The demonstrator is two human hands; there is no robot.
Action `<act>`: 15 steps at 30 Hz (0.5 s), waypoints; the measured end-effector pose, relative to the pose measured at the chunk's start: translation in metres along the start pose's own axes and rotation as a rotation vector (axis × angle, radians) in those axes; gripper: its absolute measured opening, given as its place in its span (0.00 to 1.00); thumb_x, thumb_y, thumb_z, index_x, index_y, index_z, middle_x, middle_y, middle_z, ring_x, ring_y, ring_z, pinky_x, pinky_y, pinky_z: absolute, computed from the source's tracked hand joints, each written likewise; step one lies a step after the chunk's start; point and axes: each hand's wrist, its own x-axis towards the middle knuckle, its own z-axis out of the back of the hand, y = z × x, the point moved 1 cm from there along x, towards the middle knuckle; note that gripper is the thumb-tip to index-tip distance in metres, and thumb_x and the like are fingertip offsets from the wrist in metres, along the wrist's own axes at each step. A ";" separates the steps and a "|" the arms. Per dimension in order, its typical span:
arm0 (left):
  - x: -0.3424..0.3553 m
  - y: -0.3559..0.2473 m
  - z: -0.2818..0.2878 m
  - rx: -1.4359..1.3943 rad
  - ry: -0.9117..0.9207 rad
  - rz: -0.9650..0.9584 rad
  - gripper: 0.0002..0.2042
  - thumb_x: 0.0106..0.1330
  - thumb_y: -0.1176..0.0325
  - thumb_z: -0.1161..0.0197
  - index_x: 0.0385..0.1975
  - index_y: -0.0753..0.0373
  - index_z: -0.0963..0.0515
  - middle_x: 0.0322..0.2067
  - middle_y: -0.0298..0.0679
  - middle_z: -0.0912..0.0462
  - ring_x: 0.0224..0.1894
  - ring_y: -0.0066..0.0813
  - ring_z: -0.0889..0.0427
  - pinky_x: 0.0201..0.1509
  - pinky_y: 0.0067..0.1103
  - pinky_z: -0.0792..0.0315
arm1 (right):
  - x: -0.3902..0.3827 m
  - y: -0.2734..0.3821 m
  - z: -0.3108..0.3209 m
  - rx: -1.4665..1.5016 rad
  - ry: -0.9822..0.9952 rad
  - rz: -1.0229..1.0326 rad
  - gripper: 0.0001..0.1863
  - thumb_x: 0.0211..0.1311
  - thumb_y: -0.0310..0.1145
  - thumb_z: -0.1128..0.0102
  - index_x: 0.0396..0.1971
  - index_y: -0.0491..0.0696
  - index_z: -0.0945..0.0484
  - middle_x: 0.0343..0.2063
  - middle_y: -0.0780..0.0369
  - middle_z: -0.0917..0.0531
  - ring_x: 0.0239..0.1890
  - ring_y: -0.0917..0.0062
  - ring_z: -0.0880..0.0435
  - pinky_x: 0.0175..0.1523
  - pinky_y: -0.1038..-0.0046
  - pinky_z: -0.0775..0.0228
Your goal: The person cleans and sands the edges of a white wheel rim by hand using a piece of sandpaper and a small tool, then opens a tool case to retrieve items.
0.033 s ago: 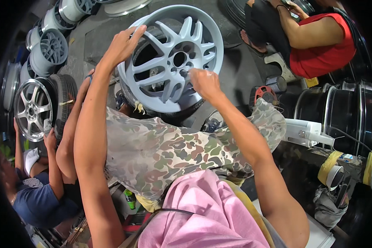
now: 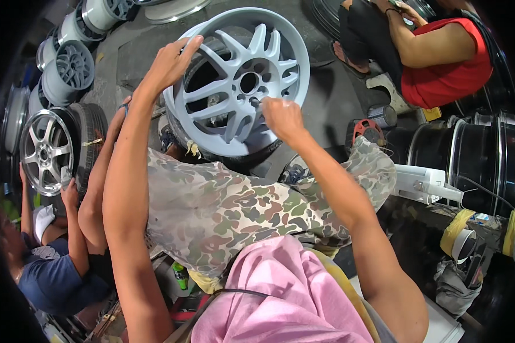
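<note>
A pale grey spoked wheel rim (image 2: pixel 209 98) lies tilted before me, resting on a dark tyre (image 2: pixel 263 155). Its far left edge is gripped by my left hand (image 2: pixel 173 60), with the thumb laid over the lip and the other fingers partly hidden. My right hand (image 2: pixel 282 119) is closed in a pinch just right of and below the hub, close to a bolt hole. Whatever sits between those fingertips is hidden or too small to name.
On the left, a person in a blue shirt (image 2: pixel 54 274) handles a silver wheel (image 2: pixel 44 151). A person in a red top (image 2: pixel 449 63) sits at the far right. Grey rims (image 2: pixel 67 66) line the far left, black rims (image 2: pixel 432 150) the right, beside a white device (image 2: pixel 420 182).
My right hand has shifted very slightly beside the hub. My left hand and the wheel rim stay where they were.
</note>
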 end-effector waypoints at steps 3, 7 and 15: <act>0.001 -0.010 -0.002 0.000 0.011 0.017 0.34 0.77 0.38 0.50 0.53 0.69 0.18 0.44 0.65 0.15 0.54 0.63 0.17 0.60 0.41 0.27 | 0.002 0.007 -0.003 -0.074 0.050 -0.035 0.12 0.70 0.38 0.42 0.32 0.44 0.18 0.29 0.51 0.13 0.31 0.49 0.14 0.40 0.50 0.22; 0.003 0.000 0.001 0.068 0.008 0.015 0.33 0.78 0.39 0.50 0.60 0.66 0.21 0.47 0.56 0.13 0.53 0.48 0.15 0.61 0.33 0.28 | 0.007 0.005 -0.003 0.136 -0.038 -0.108 0.14 0.70 0.39 0.42 0.29 0.46 0.18 0.28 0.47 0.14 0.34 0.48 0.13 0.41 0.47 0.22; -0.003 0.002 0.005 0.027 -0.009 0.016 0.32 0.77 0.40 0.49 0.53 0.68 0.17 0.41 0.61 0.13 0.49 0.57 0.14 0.56 0.39 0.25 | 0.017 -0.027 0.020 0.897 0.292 -0.287 0.14 0.69 0.42 0.37 0.41 0.48 0.12 0.26 0.51 0.13 0.33 0.57 0.12 0.40 0.57 0.23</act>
